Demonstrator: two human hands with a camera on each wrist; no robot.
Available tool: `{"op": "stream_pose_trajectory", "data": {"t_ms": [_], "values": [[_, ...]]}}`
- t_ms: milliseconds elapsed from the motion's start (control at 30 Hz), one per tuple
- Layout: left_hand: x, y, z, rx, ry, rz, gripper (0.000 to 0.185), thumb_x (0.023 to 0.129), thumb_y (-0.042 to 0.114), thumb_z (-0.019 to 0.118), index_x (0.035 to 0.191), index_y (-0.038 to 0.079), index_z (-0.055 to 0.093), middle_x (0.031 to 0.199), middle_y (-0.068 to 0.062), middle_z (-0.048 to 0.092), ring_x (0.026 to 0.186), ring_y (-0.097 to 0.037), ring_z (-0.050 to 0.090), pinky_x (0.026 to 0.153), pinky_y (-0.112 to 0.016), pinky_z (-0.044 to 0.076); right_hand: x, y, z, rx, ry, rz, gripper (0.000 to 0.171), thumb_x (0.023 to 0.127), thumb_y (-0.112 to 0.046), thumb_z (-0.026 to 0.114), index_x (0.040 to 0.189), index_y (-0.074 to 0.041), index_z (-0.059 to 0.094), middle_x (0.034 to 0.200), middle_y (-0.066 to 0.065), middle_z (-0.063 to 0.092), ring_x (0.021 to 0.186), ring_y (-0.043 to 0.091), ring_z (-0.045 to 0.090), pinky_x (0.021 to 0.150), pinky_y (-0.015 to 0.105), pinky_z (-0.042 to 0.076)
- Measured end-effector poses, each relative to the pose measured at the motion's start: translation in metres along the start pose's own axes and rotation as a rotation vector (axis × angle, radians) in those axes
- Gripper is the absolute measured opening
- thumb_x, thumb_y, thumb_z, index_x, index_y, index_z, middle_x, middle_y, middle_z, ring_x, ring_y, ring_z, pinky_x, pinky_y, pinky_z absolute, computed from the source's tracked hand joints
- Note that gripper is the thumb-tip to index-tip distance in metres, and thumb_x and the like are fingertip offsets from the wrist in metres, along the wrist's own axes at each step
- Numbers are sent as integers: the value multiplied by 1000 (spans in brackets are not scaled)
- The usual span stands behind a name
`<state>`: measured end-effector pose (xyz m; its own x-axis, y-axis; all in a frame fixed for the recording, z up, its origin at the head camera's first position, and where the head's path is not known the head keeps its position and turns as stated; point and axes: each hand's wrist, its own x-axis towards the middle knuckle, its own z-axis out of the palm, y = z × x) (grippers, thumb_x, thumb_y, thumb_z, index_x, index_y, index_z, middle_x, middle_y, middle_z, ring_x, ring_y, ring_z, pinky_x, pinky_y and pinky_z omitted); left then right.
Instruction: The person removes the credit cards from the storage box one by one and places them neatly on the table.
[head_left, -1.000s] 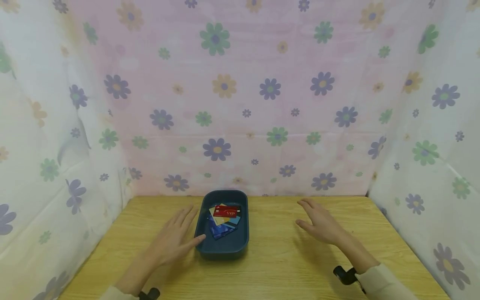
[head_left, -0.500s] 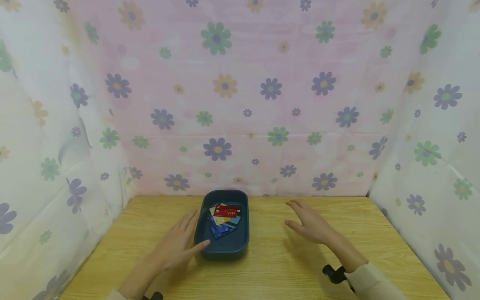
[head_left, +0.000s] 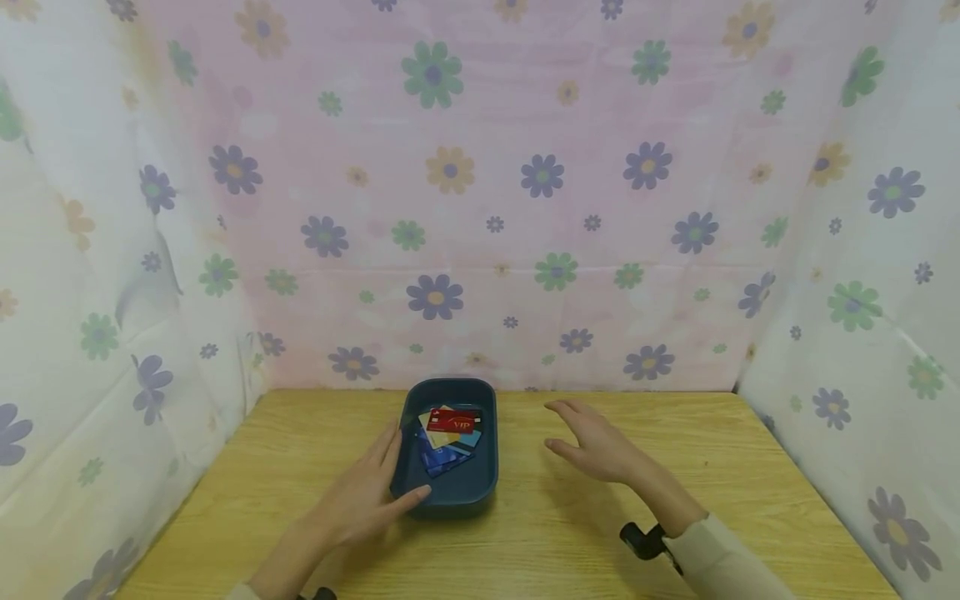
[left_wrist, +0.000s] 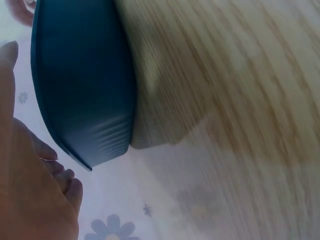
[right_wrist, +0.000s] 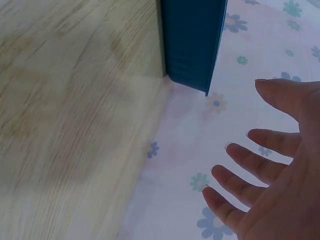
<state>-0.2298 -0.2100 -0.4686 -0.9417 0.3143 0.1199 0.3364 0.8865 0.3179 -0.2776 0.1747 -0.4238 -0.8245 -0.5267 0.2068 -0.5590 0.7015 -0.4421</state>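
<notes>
A dark blue-green plastic basket (head_left: 444, 497) stands at the back of the wooden table, left of centre. Several cards lie fanned inside it: a red VIP card (head_left: 453, 421) on top, blue cards (head_left: 438, 457) beneath, others between. My left hand (head_left: 362, 497) is at the basket's left side, fingers straight along the wall and thumb reaching over the near left corner of the rim. In the left wrist view the same hand (left_wrist: 35, 185) is beside the basket's wall. To the right of the basket, apart from it, my right hand (head_left: 596, 447) hovers with spread fingers, holding nothing.
The wooden table (head_left: 555, 542) reaches back to a floral cloth (head_left: 487, 192), which also hangs at both sides. A black wrist camera (head_left: 643, 542) sits under the right sleeve (head_left: 720, 550).
My right hand has moved left toward the basket. My left hand has shifted right, its fingers up to the basket's side and its thumb farther over the rim. The basket and cards have not moved.
</notes>
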Motion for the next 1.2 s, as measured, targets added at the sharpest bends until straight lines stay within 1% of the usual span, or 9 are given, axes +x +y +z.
{"op": "stream_pose_trajectory", "data": {"t_ms": [200,433,633,833,900,1100,1200], "values": [[0,3,4,12,-3,-19,109,92,78,49,162,-1,20,171,-16,10,154,-37,22,118,-56,32,12,-11,2,-11,-26,-14,61,104,-33,62,153,-2,44,153,22,46,139,42,46,109,60,41],[2,7,5,7,-7,-33,111,91,79,49,162,-1,18,171,-16,10,154,-37,21,118,-56,32,23,-20,11,19,-47,-18,59,104,-33,61,153,-4,44,153,20,46,139,40,46,109,59,41],[2,7,9,-11,-14,-52,113,90,79,51,163,0,16,171,-16,8,153,-39,23,116,-57,34,30,-30,20,57,-58,-28,57,104,-29,61,153,-3,44,154,20,45,141,40,45,111,59,40],[3,6,12,-16,-10,-65,113,90,80,51,163,0,17,171,-16,9,153,-40,24,116,-58,34,37,-40,26,69,-69,-24,58,103,-24,63,153,-3,43,152,18,48,139,38,47,111,57,41],[3,7,13,-18,-8,-69,113,90,80,49,163,0,17,171,-16,8,153,-40,24,116,-58,34,39,-42,29,75,-73,-24,58,103,-25,63,153,-3,43,152,17,48,139,37,47,111,57,41],[3,7,13,-2,-16,-76,113,91,82,43,162,-2,18,171,-18,6,153,-41,24,116,-58,34,43,-46,39,83,-89,-27,59,104,-34,62,154,-9,43,152,14,48,139,33,48,111,54,43],[4,9,13,-2,-14,-84,111,92,81,44,162,-2,19,170,-20,9,152,-42,25,115,-59,34,44,-49,42,94,-90,-35,59,104,-33,62,154,-9,43,153,14,48,139,33,48,111,54,43]]}}
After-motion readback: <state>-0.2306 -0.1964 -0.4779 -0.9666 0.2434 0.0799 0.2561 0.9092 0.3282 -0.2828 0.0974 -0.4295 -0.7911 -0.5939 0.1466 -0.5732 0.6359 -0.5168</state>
